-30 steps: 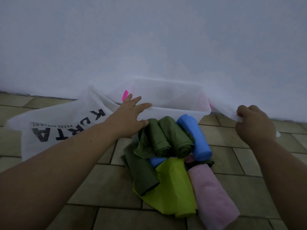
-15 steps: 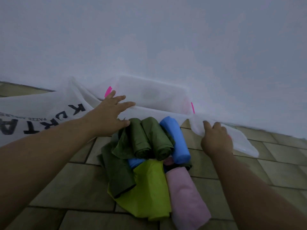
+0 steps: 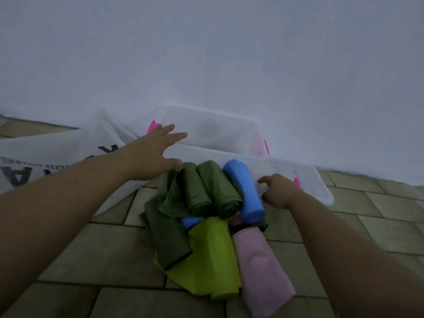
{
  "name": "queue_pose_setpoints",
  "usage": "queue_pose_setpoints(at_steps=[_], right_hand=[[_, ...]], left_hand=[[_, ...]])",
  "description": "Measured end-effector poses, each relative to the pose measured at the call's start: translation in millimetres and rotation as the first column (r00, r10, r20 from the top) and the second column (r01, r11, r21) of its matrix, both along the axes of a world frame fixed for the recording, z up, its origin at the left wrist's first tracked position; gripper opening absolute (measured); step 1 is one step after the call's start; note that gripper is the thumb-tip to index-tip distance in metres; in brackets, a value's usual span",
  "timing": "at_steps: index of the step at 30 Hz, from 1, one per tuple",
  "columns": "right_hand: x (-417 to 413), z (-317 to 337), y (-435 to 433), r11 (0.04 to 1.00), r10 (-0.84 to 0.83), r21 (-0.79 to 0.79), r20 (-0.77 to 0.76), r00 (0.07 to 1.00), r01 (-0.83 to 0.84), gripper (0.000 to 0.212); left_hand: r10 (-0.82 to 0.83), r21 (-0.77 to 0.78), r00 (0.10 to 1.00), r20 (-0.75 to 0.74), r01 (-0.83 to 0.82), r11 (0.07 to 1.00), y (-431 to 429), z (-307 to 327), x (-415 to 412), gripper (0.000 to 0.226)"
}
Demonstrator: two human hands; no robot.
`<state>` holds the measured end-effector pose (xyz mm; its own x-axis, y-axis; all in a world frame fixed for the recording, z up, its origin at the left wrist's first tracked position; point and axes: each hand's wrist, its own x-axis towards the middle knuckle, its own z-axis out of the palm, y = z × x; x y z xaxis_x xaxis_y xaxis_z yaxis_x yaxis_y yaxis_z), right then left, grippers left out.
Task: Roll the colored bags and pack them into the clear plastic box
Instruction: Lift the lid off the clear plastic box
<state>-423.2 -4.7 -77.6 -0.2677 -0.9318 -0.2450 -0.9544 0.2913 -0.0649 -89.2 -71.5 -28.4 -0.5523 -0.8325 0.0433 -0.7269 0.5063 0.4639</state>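
The clear plastic box [image 3: 213, 131] stands against the wall, with pink latches at its ends. My left hand [image 3: 153, 152] is open, fingers spread, over the box's near left corner. My right hand [image 3: 280, 191] grips the clear lid [image 3: 319, 187], which lies low along the box's front. In front of the box lie two dark green rolls [image 3: 206, 191], a blue roll [image 3: 245, 189] and a pink roll [image 3: 259, 267]. A lime green bag [image 3: 211, 260] and a dark green bag [image 3: 167, 239] lie unrolled, with another blue bag [image 3: 190, 222] partly buried.
A large white bag with black lettering [image 3: 57, 157] lies on the floor to the left, touching the box. A pale wall [image 3: 229, 53] rises right behind the box. The floor [image 3: 103, 249] is brown tile.
My right hand has brought the clear lid from the right down to the front of the box, close to the blue roll. My left hand stays at the box's left corner.
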Motion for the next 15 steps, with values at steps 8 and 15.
queue_pose_setpoints(at_steps=[8,15], right_hand=[[37.3,70.7,80.8,0.977,-0.113,0.197,0.168,0.979,0.079,0.025],[106.5,21.4,154.2,0.983,-0.104,0.164,0.143,0.984,0.08,0.06]], left_hand=[[-0.192,0.206,0.873,0.448,0.108,0.973,93.8,41.2,28.9,0.044],[-0.15,0.287,0.765,0.627,-0.048,0.957,167.7,-45.8,45.9,0.074]])
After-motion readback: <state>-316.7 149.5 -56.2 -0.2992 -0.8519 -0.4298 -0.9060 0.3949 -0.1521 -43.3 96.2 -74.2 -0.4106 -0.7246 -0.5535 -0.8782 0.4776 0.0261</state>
